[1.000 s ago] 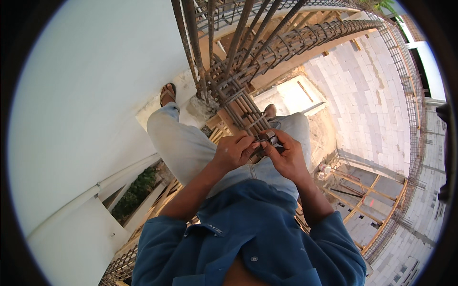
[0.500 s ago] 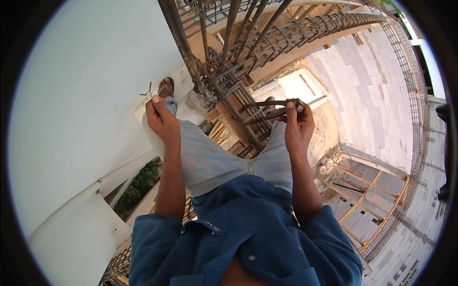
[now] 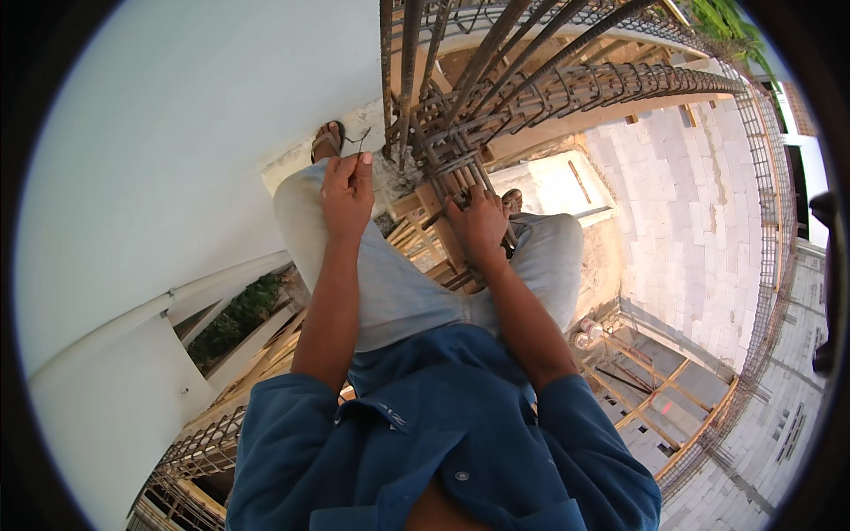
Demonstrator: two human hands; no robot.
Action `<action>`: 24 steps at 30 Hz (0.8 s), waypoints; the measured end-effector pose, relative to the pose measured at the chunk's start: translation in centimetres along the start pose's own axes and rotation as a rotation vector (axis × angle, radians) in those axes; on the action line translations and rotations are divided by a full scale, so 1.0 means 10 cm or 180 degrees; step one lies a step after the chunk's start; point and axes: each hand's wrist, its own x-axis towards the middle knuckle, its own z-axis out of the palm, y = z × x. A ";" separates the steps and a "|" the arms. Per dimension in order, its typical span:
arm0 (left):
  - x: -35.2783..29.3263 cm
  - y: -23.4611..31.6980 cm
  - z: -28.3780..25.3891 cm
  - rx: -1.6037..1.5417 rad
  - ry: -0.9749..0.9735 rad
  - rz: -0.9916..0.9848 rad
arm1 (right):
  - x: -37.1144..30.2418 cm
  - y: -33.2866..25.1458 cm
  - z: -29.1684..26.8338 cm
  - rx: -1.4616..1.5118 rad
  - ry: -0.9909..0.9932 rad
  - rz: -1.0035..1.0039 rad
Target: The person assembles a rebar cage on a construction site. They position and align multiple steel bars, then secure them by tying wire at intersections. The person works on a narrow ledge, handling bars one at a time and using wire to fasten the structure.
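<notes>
My left hand (image 3: 347, 195) pinches a short thin piece of tie wire (image 3: 361, 140), its bent end standing up past the fingertips. Lower and to the right, my right hand (image 3: 483, 228) reaches down over the rebar cage (image 3: 460, 159) between my legs. Its fingers curl among the bars, and their tips are hidden. A short dark end (image 3: 431, 220) pokes out left of that hand; whether it belongs to a tool or a bar I cannot tell. The pincers seen earlier cannot be made out now.
Upright rebars (image 3: 412, 75) rise just ahead of my hands. A curved rebar beam (image 3: 611, 84) runs off to the right. A white wall (image 3: 195, 133) fills the left. Far below on the right lie a paved surface (image 3: 691, 195) and timber framing (image 3: 651, 380).
My right hand has moved left and down onto the rebar cage, and the pincers it held have gone from sight. My left hand has shifted right with the wire. The view has shifted.
</notes>
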 end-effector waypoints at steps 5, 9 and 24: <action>-0.01 0.04 0.01 -0.0313 -0.0316 -0.0012 | -0.01 0.06 0.06 -0.0004 -0.0233 -0.0145; -0.03 0.06 0.00 -0.0306 -0.0615 -0.0018 | -0.05 -0.14 -0.22 0.0728 0.0279 -0.0146; -0.03 -0.17 -0.02 -0.1763 -0.0659 -0.1733 | -0.24 -1.01 -0.19 0.1558 -0.1336 -0.0020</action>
